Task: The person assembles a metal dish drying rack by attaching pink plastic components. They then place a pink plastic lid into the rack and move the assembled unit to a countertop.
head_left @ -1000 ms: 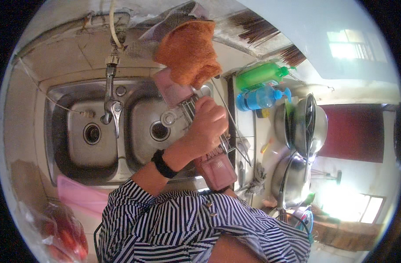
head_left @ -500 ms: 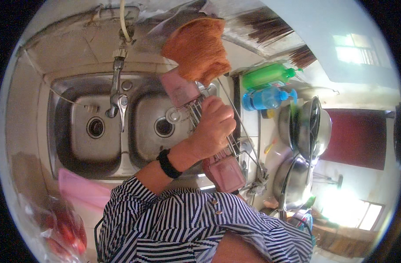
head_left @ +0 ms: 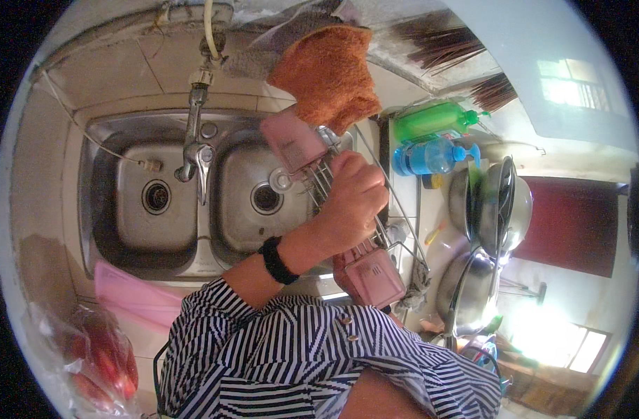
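A: Status of my hands?

B: I see one hand [head_left: 354, 202], closed around the wire middle of a sink rack [head_left: 333, 209] with pink end caps. I cannot tell which hand it is; the other is not in view.

A: Change since the prior frames?

B: The rack sits slightly further over the right basin [head_left: 246, 209]; grip unchanged.

A: Clearance?

B: Faucet [head_left: 195, 150] left, orange cloth [head_left: 330, 73] touching the far cap, bottles [head_left: 431, 136] and stacked pans [head_left: 497, 202] crowd the right. The left basin [head_left: 148, 202] is open.
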A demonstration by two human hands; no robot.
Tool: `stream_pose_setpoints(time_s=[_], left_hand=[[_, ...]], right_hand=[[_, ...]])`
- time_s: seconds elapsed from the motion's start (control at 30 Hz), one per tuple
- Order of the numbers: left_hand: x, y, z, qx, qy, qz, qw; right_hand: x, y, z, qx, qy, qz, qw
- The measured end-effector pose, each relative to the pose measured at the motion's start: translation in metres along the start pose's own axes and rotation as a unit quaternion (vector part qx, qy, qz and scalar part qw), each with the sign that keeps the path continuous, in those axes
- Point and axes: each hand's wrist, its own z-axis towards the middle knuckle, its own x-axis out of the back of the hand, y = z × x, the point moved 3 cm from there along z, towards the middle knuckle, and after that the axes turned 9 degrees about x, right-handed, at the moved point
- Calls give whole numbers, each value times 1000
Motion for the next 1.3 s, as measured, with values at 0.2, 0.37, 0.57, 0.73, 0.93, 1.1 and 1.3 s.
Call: stream_pose_setpoints(time_s=[0.2,0.37,0.57,0.73,0.93,1.1,1.3], left_hand=[[-6,1,1,6,5,-1,1000],[-7,3,1,8,4,7,1000],[-11,1,9,3,11,14,1000],[-13,3,12,4,-1,18,1000],[-14,5,13,13,-9,7,1000],[-14,3,15,1,0,0,1000],[-15,3,19,-6,8,-10,1000]], right_hand=[[-2,2,-5,1,-2,-18,1000],[-1,7,-8,0,0,-26,1000],[-3,15,-14,-1,-1,-43,999],[-4,30,-22,-5,-6,-64,998],[-6,43,-31,-20,-8,-72,997],[-9,42,-30,-53,13,-89,995],[-2,39,-23,17,41,-218,975]])
